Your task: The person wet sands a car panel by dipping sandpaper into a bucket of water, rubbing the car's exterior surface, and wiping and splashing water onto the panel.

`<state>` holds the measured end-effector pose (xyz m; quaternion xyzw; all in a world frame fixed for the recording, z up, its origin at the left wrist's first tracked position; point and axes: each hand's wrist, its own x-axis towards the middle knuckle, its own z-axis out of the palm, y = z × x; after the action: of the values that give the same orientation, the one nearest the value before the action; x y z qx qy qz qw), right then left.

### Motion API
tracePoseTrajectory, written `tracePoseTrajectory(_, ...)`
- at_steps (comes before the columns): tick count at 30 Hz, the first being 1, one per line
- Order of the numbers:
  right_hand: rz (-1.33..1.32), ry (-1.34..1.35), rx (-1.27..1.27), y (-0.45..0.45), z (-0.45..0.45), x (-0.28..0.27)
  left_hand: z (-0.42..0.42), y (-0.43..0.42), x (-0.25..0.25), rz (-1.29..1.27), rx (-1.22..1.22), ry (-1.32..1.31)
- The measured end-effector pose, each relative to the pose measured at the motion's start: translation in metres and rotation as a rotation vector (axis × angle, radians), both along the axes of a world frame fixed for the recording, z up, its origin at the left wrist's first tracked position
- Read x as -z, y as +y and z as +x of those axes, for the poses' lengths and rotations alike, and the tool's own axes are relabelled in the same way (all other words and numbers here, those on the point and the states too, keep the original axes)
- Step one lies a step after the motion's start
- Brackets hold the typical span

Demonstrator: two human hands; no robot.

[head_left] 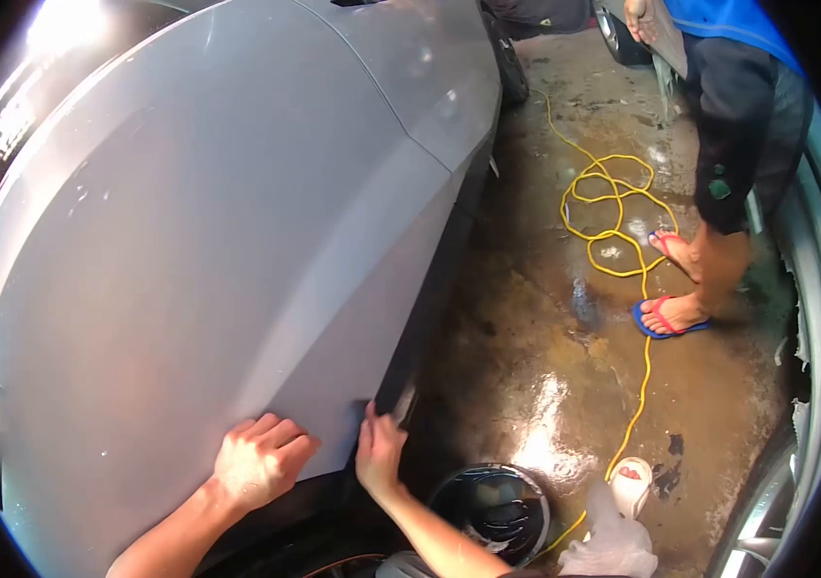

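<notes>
Grey car panel [208, 241] looks stiff but slick, so I'd take its lower edge; left hand's [261, 462] fingers bunch together, right hand's [382, 451] I can't tell.

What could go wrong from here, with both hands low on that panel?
The loops of yellow line lie on the wet floor right by the co-worker's sandals, so a trip or slip seems possible. The bucket stands close to the right forearm and might get knocked. The right hand is at the lower edge of the gray panel, where fingers could get scraped.
</notes>
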<state>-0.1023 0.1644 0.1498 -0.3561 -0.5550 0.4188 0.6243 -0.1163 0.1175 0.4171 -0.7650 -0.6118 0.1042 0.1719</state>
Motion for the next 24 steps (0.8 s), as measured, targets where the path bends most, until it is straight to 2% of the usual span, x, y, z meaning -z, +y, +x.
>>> tracePoseTrajectory(2, -0.056, -0.053, 0.055, 0.052, -0.005, -0.007, -0.002, -0.002, -0.001, -0.023, -0.007, 0.012)
tracePoseTrajectory(4, -0.121, 0.010, 0.012, 0.100, -0.003, -0.011, 0.002, -0.003, -0.002, -0.028, -0.015, 0.002)
tracePoseTrajectory(7, -0.270, 0.241, -0.070, 0.111, 0.027, -0.033, 0.000, -0.005, -0.005, -0.035, 0.020, -0.020)
tracePoseTrajectory(8, -0.402, 0.301, -0.208, 0.100, 0.037, -0.034, 0.000, -0.005, -0.008, -0.029, -0.001, -0.011)
tracePoseTrajectory(10, -0.323, 0.540, -0.362, 0.061, 0.050, -0.055, 0.003, -0.005, -0.008, -0.019, -0.013, -0.060)
tracePoseTrajectory(12, -0.462, 0.676, -0.666, 0.014, 0.068, -0.085, 0.012, 0.000, -0.016, 0.005, -0.046, -0.140)
tracePoseTrajectory(13, -0.466, 0.678, -0.705, 0.000, 0.075, -0.091, 0.016, 0.000, -0.020, 0.025, -0.056, -0.223)
tracePoseTrajectory(15, -0.250, 0.734, -0.895, -0.015, 0.085, -0.094, 0.013, -0.002, -0.021, 0.023, -0.061, -0.247)
tracePoseTrajectory(17, -0.255, 0.731, -1.041, -0.012, 0.096, -0.083, 0.002, -0.008, -0.012, -0.018, 0.036, -0.338)
tracePoseTrajectory(22, -0.200, 0.589, -1.270, 0.001, 0.118, -0.079, 0.002, -0.013, -0.003, -0.107, 0.085, -0.360)
tracePoseTrajectory(24, -0.314, 0.651, -1.338, -0.003, 0.118, -0.077, 0.009, -0.011, 0.000, -0.171, 0.116, -0.380)
